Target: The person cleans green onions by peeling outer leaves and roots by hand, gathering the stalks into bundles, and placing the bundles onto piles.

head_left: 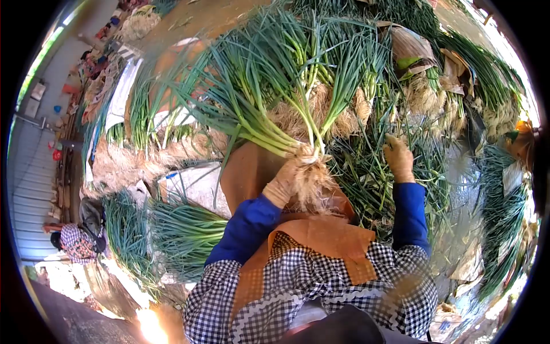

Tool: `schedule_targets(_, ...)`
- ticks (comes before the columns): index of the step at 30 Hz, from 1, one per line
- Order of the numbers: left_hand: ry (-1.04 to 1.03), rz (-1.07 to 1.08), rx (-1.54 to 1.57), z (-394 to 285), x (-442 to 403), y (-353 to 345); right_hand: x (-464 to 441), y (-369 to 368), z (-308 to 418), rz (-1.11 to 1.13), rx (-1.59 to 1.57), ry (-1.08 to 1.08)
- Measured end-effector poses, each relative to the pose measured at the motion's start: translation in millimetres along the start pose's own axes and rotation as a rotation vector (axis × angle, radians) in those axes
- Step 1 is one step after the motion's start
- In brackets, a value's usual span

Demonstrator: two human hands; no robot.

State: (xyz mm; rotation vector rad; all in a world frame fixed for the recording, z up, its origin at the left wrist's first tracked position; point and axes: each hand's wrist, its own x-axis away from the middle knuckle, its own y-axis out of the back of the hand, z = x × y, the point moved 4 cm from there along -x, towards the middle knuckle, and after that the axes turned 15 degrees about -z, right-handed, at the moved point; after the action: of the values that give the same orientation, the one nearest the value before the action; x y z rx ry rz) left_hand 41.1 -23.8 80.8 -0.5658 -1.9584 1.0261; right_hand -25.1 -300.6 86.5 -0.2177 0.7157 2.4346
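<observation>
My left hand (282, 184), in a tan glove, is closed around the root end of a bunch of green onions (269, 129). Its pale stems fan up and away, with long green leaves, and its tangled roots (314, 183) hang over an orange-brown sheet across my lap. Over to the right, my gloved right hand (399, 159) is held above a heap of loose green leaves (372, 183). Its fingers look curled together; whatever they hold, if anything, is too small to make out.
More green onions with thick roots (329, 112) lie just beyond the bunch. Rooted bundles (154, 152) are stacked at the left, and another leafy pile (186, 229) rests by my left elbow. Further bundles (501, 223) line the right side. A person (83, 243) is at the far left.
</observation>
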Motion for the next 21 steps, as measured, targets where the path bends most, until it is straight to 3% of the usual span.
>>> schedule_targets(1, 0.048, 0.063, 0.087, -14.3, 13.0, -19.1, 0.0, -9.5, 9.8, 0.099, -0.107, -0.171)
schedule_targets(2, -0.051, -0.055, -0.094, -33.0, 30.4, -49.6, 1.2, -18.6, 20.9, 0.179, -0.197, -0.351)
schedule_targets(3, -0.216, -0.078, -0.074, -50.3, 39.3, -63.8, -0.2, -26.4, 60.5, 0.222, -0.189, -0.311)
schedule_targets(4, -0.296, -0.074, -0.136, -68.1, 56.8, -91.4, -4.7, -41.7, 82.7, 0.230, -0.200, -0.043)
schedule_targets(5, -0.298, -0.009, -0.175, -85.2, 75.9, -116.0, -7.8, -58.8, 109.2, 0.262, -0.295, -0.002)
schedule_targets(6, 0.120, 0.356, 0.059, -100.8, 81.5, -125.0, -12.9, -84.7, 121.3, 0.349, -0.456, 0.042)
schedule_targets(8, -0.015, 0.311, 0.073, -129.8, 101.3, -140.0, -9.5, -123.6, 172.1, 0.514, -0.785, 0.059)
schedule_targets(9, -0.070, 0.302, 0.073, -139.6, 107.8, -148.1, 1.3, -147.3, 193.3, 0.721, -0.990, 0.066)
schedule_targets(11, -0.179, 0.246, 0.142, -155.0, 119.9, -160.7, 21.0, -159.9, 228.7, 0.955, -1.026, 0.265)
schedule_targets(12, -0.193, 0.248, 0.151, -157.6, 128.1, -169.7, 33.0, -152.6, 246.2, 1.201, -1.033, 0.244)
schedule_targets(14, -0.201, 0.269, 0.207, -173.6, 135.0, -161.2, 36.1, -117.0, 238.4, 1.358, -0.976, 0.156)
schedule_targets(16, -0.374, 0.145, 0.134, -171.9, 147.1, -157.0, 30.7, -94.8, 185.3, 1.129, -1.288, -0.034)
schedule_targets(18, -0.357, 0.152, 0.156, -179.8, 149.4, -140.5, 5.7, -74.1, 120.2, 0.917, -1.215, -0.053)
schedule_targets(20, -0.299, 0.171, 0.216, -183.3, 150.8, -117.5, -17.3, -77.9, 105.6, 0.599, -0.394, -0.164)
schedule_targets(21, -0.265, 0.185, 0.237, -185.3, 149.4, -112.0, -18.0, -85.9, 111.7, 0.594, -0.396, -0.168)
